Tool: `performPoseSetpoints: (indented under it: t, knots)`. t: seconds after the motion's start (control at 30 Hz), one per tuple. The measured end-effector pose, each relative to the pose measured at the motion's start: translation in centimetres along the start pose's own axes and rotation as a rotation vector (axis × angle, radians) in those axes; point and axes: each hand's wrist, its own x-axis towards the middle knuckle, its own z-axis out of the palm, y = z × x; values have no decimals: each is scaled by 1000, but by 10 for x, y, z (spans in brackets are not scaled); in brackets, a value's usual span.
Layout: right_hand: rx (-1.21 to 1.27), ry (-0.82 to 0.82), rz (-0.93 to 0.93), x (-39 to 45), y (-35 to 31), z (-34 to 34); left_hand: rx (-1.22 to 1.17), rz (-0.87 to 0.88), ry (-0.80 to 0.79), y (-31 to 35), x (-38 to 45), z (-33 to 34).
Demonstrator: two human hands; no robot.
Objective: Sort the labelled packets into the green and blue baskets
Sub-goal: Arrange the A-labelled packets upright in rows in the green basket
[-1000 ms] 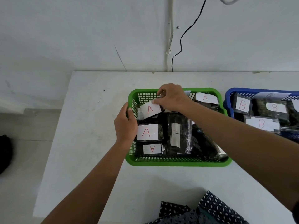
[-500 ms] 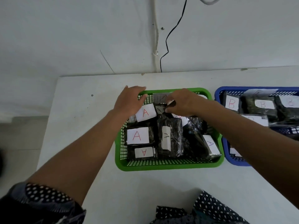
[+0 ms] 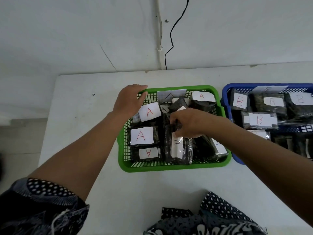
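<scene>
The dark, glossy plastic packets with white paper labels marked A in red fill the green plastic lattice basket [image 3: 171, 167] at the centre of the frame, while those marked B lie in the blue plastic lattice basket [image 3: 227, 92] at the right edge, touching or just beside the green one. The right hand [image 3: 189, 123] reaches into the middle of the green basket with its fingers [image 3: 176, 133] curled onto the top edge of the upright clear-wrapped packet with a sideways A label [image 3: 177, 148]; the left hand [image 3: 128, 99] rests over the basket's upper left corner, fingers relaxed across the rim. The packets look light and soft, their film wrap crinkly and probably slippery, so pinching a sealed edge or gripping across the narrow body seems safer than pressing on the loose paper label. The baskets sit on a plain white surface [image 3: 84, 116] set against a white wall, down which a black cable [image 3: 171, 36] and a white conduit [image 3: 160, 31] run at the upper centre. Dark patterned cloth [image 3: 203, 221] shows at the bottom edge.
</scene>
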Motion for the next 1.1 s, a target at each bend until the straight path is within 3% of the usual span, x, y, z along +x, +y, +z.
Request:
performPoseSetpoints:
  t: [0.2, 0.3, 0.43, 0.53, 0.67, 0.8, 0.93, 1.1]
  knots:
    - [379, 125, -184, -8, -10, -20, -16, -173, 79, -14, -33, -4]
    - [384, 91, -318, -8, -32, -20, 0, -219, 107, -17, -52, -6]
    - [340, 127, -371, 2, -48, 3, 57, -46, 103, -15, -82, -9]
    - [435, 180, -281, 3, -34, 17, 74, 158, 68, -13, -107, -14]
    - [523, 77, -243, -9, -7, 39, 104, 369, -17, -13, -132, -18]
    - [615, 195, -279, -17, 3, 47, 84, 387, -41, -11, -141, -23]
    - [796, 358, -247, -24, 12, 42, 167, 369, -188, -10, -141, -27]
    - [681, 338, -299, -29, 15, 42, 187, 300, -200, -5, -125, -24]
